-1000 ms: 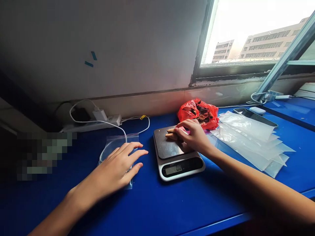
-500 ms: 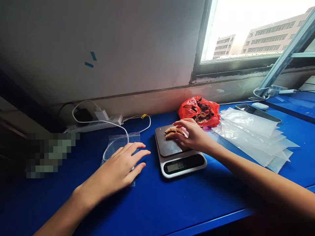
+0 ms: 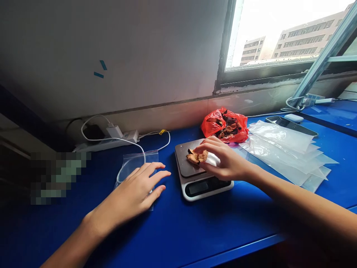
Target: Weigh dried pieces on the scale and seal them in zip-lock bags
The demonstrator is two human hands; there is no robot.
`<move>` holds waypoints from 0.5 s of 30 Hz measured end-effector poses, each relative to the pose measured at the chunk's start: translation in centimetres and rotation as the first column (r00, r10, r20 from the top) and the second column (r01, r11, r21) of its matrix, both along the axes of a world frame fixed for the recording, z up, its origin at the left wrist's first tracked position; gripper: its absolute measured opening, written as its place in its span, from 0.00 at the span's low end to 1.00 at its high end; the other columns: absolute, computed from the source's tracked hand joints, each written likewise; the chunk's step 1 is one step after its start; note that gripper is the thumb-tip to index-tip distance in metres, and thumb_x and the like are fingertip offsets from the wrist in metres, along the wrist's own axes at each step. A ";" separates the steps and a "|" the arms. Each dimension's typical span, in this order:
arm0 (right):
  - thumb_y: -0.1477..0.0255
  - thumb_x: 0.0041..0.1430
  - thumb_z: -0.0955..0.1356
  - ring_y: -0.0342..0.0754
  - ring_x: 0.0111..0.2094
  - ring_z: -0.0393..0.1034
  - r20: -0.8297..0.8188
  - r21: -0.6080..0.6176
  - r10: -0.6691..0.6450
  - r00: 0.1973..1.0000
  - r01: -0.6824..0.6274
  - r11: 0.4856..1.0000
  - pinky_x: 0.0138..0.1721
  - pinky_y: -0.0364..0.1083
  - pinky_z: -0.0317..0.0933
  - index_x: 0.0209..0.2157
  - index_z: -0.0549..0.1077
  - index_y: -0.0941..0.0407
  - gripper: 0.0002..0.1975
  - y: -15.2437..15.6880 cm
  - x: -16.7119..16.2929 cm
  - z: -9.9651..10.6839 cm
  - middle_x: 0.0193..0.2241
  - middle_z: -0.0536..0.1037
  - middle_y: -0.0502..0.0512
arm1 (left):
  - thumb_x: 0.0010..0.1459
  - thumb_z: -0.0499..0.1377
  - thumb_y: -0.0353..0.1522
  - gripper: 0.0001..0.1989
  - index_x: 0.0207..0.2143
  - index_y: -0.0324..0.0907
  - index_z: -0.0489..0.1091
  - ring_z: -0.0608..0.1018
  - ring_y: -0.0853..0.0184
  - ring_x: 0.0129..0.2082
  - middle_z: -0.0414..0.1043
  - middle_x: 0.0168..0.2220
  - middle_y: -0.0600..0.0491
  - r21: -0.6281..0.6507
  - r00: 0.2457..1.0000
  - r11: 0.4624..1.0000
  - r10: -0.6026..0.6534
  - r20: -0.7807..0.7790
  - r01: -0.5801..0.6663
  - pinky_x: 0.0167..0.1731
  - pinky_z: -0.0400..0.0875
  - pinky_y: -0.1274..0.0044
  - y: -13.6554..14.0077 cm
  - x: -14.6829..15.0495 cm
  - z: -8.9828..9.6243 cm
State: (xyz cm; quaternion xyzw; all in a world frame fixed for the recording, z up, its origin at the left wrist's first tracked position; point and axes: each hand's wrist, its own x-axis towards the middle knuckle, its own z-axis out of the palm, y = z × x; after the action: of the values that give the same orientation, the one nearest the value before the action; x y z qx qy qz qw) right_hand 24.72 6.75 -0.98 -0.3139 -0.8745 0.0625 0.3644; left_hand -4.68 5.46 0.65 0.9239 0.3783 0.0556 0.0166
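Observation:
On the grey plate of a white kitchen scale (image 3: 189, 163) lies dried brown peel (image 3: 195, 158), rough and curled, like citrus peel. My right hand (image 3: 223, 158) reaches over the plate from the right, its thumb and fingertips closed around the peel's right side. Something white and shiny shows under that palm; I cannot make out what it is. My left hand (image 3: 139, 188) rests to the left of the scale with fingers spread, over a clear zip bag (image 3: 152, 158) that it partly covers. No readable figure shows on the scale's dark display (image 3: 205, 186).
Behind the scale stands a red plastic bag (image 3: 210, 128) with more dark dried peel. Several clear bags (image 3: 281, 149) lie fanned out at the right, near a phone (image 3: 291, 125) and a white case (image 3: 293, 118). A power strip (image 3: 111, 143) with white cables runs along the wall.
The peel on the scale has turned and looks more spread out. My right hand has shifted slightly toward me. The display's earlier 0.0 has faded. My left hand stays put.

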 end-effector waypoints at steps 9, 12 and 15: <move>0.70 0.60 0.67 0.56 0.54 0.61 0.217 -0.007 -0.053 0.975 0.055 0.998 0.55 0.56 0.58 0.45 0.74 0.53 0.12 -0.3 0.3 0.1 0.42 0.76 0.56 | 0.65 0.52 0.32 0.15 0.52 0.46 0.70 0.71 0.55 0.54 0.66 0.56 0.47 -0.020 1.000 1.000 -0.003 -0.022 0.003 0.55 0.68 0.59 -0.4 0.4 0.3; 0.69 0.59 0.67 0.57 0.61 0.54 0.217 0.030 -0.079 0.973 0.074 0.997 0.60 0.58 0.55 0.53 0.71 0.54 0.19 0.1 0.2 -0.5 0.52 0.73 0.56 | 0.65 0.52 0.32 0.16 0.53 0.47 0.70 0.71 0.55 0.55 0.66 0.56 0.47 -0.026 0.999 1.000 -0.005 -0.033 0.004 0.55 0.67 0.57 -0.2 0.4 0.2; 0.67 0.60 0.67 0.57 0.62 0.54 0.147 0.130 -0.134 0.980 0.115 0.985 0.60 0.58 0.54 0.57 0.67 0.56 0.24 0.6 0.6 -0.3 0.55 0.70 0.58 | 0.65 0.52 0.33 0.16 0.53 0.47 0.70 0.71 0.54 0.54 0.67 0.55 0.47 -0.035 0.999 0.999 -0.004 -0.050 0.002 0.53 0.69 0.58 -0.3 0.5 0.2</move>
State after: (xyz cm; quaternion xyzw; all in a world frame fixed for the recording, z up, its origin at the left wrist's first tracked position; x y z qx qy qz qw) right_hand 25.37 7.32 -1.24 -0.3494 -0.8810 -0.0383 0.3167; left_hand -4.18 5.17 0.86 0.9251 0.3780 0.0258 0.0232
